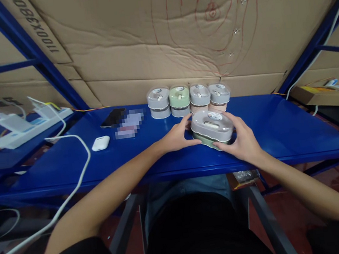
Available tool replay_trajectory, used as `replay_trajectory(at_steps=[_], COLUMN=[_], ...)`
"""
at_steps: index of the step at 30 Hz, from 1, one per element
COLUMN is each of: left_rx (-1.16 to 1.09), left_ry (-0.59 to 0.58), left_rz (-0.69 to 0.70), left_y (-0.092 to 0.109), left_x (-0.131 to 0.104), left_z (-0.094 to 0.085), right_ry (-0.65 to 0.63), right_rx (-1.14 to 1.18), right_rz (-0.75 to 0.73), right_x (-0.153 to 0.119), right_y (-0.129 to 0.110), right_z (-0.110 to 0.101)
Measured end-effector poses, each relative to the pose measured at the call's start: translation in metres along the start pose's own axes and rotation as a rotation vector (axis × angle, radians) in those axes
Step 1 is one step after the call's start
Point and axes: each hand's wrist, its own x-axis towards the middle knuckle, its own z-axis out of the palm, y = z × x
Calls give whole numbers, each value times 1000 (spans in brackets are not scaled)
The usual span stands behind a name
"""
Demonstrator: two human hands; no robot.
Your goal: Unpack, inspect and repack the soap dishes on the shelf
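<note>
Between my two hands is a stack of two oval lidded containers: a grey container (212, 125) on top and a green container (212, 142) below it. My left hand (180, 136) grips the stack from its left side, thumb low on the front. On the opposite side my right hand (243, 140) closes round it, its thumb near the lower front edge. The top lid is clear, with a round label and a small pale piece under it. Behind stands a row of similar stacked containers, among them a green-topped container (179, 95) and a grey-topped container (158, 98).
The containers stand on a blue table (282, 129) against a cardboard wall (132, 32). To the left lie a white earphone case (101, 143) and a black phone (113, 117). A white cable (87, 154) hangs over the left side, near a power strip (32, 130). An open cardboard box (324, 96) sits far right.
</note>
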Motion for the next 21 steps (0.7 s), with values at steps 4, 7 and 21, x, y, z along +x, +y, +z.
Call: replay_trajectory(at_steps=[4,7,21], left_rx=[22,51,113], left_ry=[23,13,-36], left_rz=[0,-7,-9], left_y=[0,2,4], left_x=[-2,-3,-1], left_z=[0,-3,-6], right_ry=[81,130,132], right_rx=[-130,-217,-393], right_rz=[112,205,579], right_x=[-19,-20,87], right_y=[23,57,161], right_z=[-28,-52,-47])
